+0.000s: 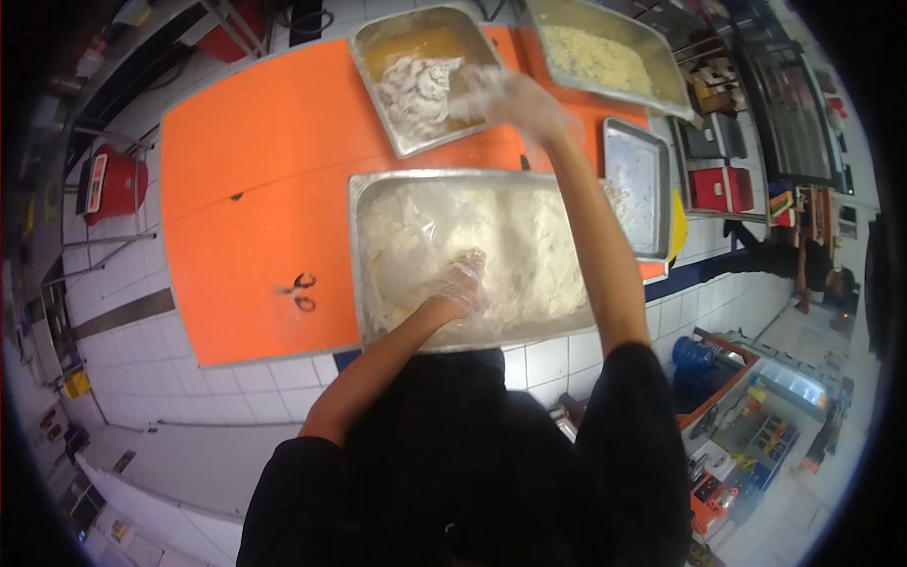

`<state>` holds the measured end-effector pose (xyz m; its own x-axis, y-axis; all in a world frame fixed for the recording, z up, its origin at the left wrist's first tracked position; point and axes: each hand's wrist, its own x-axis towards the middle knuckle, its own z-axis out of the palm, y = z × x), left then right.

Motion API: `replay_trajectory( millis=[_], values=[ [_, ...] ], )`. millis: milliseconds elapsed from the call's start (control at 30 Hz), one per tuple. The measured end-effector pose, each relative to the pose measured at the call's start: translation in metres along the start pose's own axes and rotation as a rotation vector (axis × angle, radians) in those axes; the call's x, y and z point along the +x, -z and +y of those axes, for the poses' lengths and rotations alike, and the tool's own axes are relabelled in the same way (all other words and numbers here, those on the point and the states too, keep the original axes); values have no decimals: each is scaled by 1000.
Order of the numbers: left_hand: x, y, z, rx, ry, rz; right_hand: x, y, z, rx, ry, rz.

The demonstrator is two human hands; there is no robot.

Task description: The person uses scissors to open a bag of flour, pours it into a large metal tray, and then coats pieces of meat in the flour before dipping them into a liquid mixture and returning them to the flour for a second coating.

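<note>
A long metal pan (355,255) filled with pale flour (539,250) stands right in front of me. My left hand (460,286), in a clear plastic glove, reaches into the flour; its fingertips are coated and partly buried, so their grip is unclear. Beyond it, a smaller metal pan (402,149) holds yellow liquid (416,42) and a heap of flour-coated pieces (416,94). My right hand (520,102), also gloved, is over that pan's right side, beside the heap. Motion smears its fingers, and I cannot see anything held in them.
The orange table (255,189) carries black-handled scissors (301,292) at the left. A deep metal pan of yellowish crumbly food (605,59) stands at the back right. A shallow tray (635,132) with crumbs lies right of the flour pan. At the far right is a person (803,269).
</note>
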<state>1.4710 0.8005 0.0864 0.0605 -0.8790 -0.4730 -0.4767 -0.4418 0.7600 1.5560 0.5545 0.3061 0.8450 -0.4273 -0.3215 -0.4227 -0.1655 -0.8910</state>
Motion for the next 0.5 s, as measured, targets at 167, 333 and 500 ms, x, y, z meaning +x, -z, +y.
replay_trajectory(
  millis=[167, 333, 500],
  values=[
    [55, 24, 11, 563, 83, 42, -114, 33, 105, -169, -86, -31],
    [61, 14, 57, 508, 188, 198, -143, 18, 252, -797, -436, 126],
    [106, -7, 23, 571, 58, 224, -132, -35, 290, -931, 96, 162]
  ],
)
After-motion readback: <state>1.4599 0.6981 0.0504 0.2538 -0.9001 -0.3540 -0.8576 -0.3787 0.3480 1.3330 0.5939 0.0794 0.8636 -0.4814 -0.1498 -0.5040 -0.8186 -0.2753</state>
